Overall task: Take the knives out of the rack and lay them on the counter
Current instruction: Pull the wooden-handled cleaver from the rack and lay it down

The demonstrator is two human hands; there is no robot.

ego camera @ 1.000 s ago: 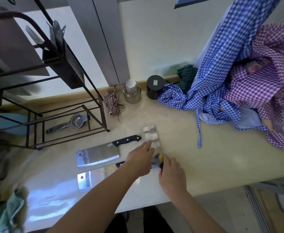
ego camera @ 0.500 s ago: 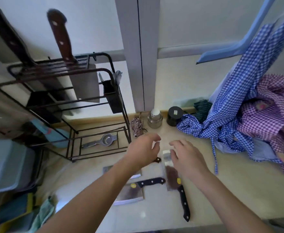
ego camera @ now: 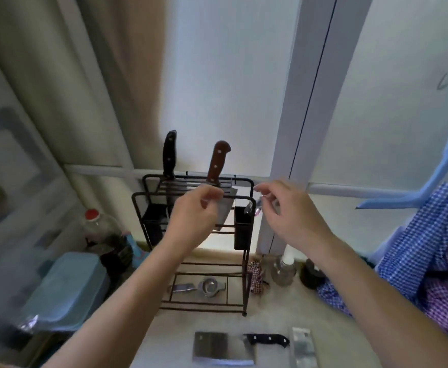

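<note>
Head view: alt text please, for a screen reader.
Two bare hands, left hand and right hand, reach up toward a black wire rack holding a black-handled knife and a brown-handled knife. Two cleavers lie on the counter below.

blue bin (ego camera: 66, 293): 8 o'clock, lid shut
red-capped bottle (ego camera: 99, 229): 9 o'clock, behind bin
strainer (ego camera: 209, 286): centre, low
glass jar (ego camera: 284, 269): 4 o'clock, beside black jar (ego camera: 311, 273)
checked cloths (ego camera: 427, 261): 3 o'clock, heaped
</note>
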